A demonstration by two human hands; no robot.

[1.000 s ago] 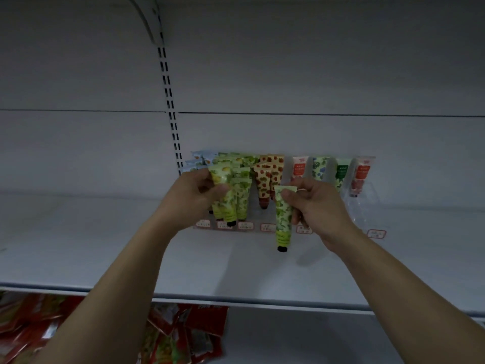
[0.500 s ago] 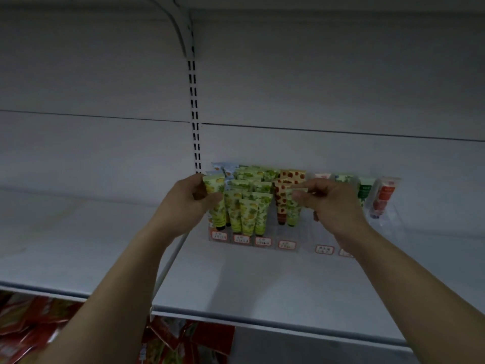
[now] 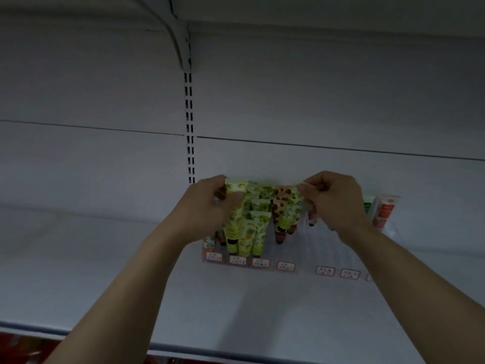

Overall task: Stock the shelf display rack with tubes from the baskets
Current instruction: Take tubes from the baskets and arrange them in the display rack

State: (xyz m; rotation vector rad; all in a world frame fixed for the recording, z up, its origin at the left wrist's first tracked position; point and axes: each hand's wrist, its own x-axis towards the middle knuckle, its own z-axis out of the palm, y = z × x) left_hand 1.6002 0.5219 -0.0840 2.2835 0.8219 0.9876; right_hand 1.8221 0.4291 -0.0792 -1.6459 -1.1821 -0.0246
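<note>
A clear display rack [image 3: 309, 248] stands at the back of the white shelf [image 3: 236, 306], with small price labels along its front. Several yellow-green tubes [image 3: 256, 232] and red-patterned tubes [image 3: 279, 214] hang in its left slots. My left hand [image 3: 210, 206] grips the top of a yellow-green tube [image 3: 235, 219] at the left end. A green-patterned tube [image 3: 290, 210] hangs cap-down among the red ones, pinched at its top edge by my right hand [image 3: 333, 200]. A red-and-white tube [image 3: 384, 211] hangs at the right end.
The grey back panel carries a slotted upright [image 3: 189, 127] and a bracket under the shelf above. The shelf's front edge [image 3: 196, 349] runs below my forearms. Red packets [image 3: 15, 348] show on the lower level at bottom left. No basket is in view.
My right hand has lifted the green-patterned tube from in front of the shelf up into the rack beside the red tubes. The view has shifted, moving the rack rightward and lower.
</note>
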